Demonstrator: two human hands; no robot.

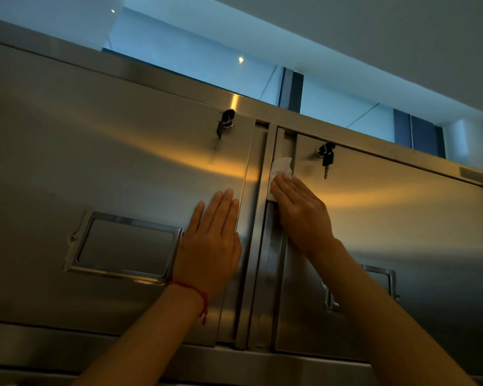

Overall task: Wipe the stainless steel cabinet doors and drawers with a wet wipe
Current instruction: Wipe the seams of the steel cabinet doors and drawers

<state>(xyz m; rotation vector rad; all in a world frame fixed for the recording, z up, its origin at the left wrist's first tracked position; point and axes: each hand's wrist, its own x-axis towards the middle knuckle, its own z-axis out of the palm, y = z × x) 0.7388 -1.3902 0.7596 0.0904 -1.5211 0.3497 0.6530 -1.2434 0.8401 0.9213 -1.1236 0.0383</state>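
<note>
Two hands [211, 240], two doors [109, 168], one wipe [280, 168]

Two brushed steel cabinet doors are sitting side by side, both shut, seen from below. The left door [117, 151] is carrying a bunch of keys [225, 122] hanging from its lock near the top right corner and a framed label holder [126, 243] lower down. The right door [402, 218] is showing a black key [327, 157] dangling from its lock. A crumpled white wipe [281, 168] is lying pressed against the right door's left edge, beside the narrow post between the doors, just left of the black key.
</note>
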